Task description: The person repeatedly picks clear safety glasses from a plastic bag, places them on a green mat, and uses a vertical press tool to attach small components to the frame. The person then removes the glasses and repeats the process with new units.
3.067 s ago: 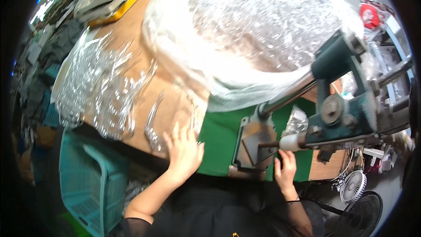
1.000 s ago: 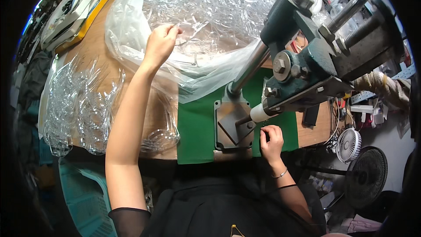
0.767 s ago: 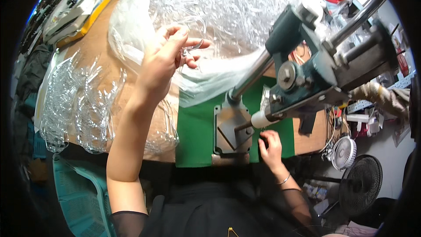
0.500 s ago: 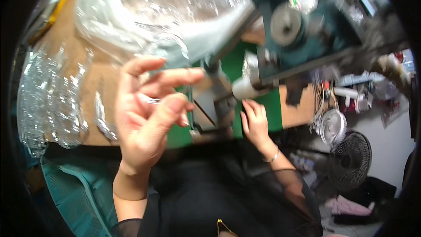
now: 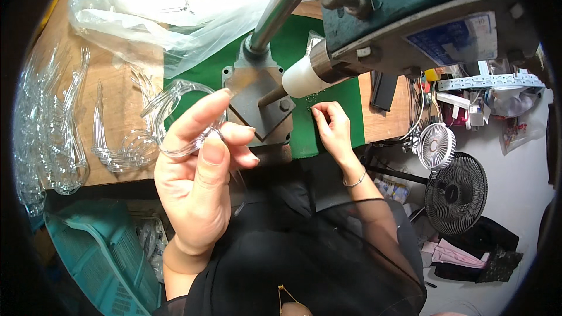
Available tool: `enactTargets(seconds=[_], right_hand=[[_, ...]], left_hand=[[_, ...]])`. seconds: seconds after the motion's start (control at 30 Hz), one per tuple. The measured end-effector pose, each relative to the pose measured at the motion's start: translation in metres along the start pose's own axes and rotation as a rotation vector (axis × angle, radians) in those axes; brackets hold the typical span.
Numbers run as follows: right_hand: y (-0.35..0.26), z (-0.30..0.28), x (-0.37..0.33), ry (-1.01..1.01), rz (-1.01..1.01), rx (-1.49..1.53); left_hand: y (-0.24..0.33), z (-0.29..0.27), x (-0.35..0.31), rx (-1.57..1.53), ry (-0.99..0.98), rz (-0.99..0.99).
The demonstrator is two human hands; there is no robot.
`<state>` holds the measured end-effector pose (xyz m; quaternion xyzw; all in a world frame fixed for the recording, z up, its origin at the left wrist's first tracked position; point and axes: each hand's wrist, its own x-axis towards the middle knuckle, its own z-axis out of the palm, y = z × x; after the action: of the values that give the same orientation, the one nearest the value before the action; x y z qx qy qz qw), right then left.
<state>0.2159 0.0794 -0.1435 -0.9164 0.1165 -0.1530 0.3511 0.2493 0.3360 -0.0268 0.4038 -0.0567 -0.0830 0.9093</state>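
My left hand [image 5: 196,184] is raised over the table's front edge, thumb and fingers closed on a bundle of thin clear plastic loops [image 5: 175,95]. One loose strand hangs below the fingers. On the green mat [image 5: 351,118], my right hand [image 5: 333,131] rests with thumb and forefinger together; whatever is in that pinch is too small to make out. Tiny shiny bits [image 5: 313,98] lie just beyond its fingertips. Between the hands stands the machine's metal base [image 5: 257,129], with a steel column [image 5: 284,9] rising from it. A white sleeve [image 5: 298,77] with a metal rod slants down over this base.
The green machine head [image 5: 374,17] overhangs the right side. Clear plastic strands [image 5: 58,134] lie on the wooden tabletop at left, below a large plastic bag [image 5: 129,29]. A teal basket [image 5: 88,251] sits low left. A white fan [image 5: 436,146] and black fan [image 5: 456,193] stand right.
The view has shifted closer to the machine and sharpened. My left hand still grips the clear loops, which now show plainly. My right hand has stayed on the mat, its fingertips drawn together.
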Motion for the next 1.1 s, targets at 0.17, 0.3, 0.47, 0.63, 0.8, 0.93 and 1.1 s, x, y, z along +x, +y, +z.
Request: enactTargets(seconds=[0.17,0.3,0.47,0.63,0.8,0.93,1.1], right_hand=[[0.000,-0.003,0.000,-0.077,-0.068,-0.061],[0.002,-0.001,-0.001,-0.047,-0.003,0.063],[0.003,-0.003,0.008,-0.097,-0.151,-0.094],[0.005,-0.005,0.014,-0.123,-0.071,-0.039],[-0.054,-0.044,0.026,-0.220,0.104,0.384],[-0.143,-0.055,0.023,-0.429,-0.250,0.396],[-0.150,-0.033,0.018,-0.623,-0.206,0.661]], left_hand=[[-0.015,0.007,-0.006,0.131,-0.073,-0.078],[-0.019,0.004,-0.009,0.104,-0.073,-0.137],[-0.015,0.006,-0.010,0.081,-0.178,-0.234],[-0.021,0.004,-0.016,0.107,-0.169,-0.249],[-0.017,0.003,-0.015,0.124,-0.184,-0.368],[-0.017,0.001,-0.017,-0.051,-0.250,-0.485],[-0.006,-0.002,-0.018,-0.144,-0.193,-0.535]])
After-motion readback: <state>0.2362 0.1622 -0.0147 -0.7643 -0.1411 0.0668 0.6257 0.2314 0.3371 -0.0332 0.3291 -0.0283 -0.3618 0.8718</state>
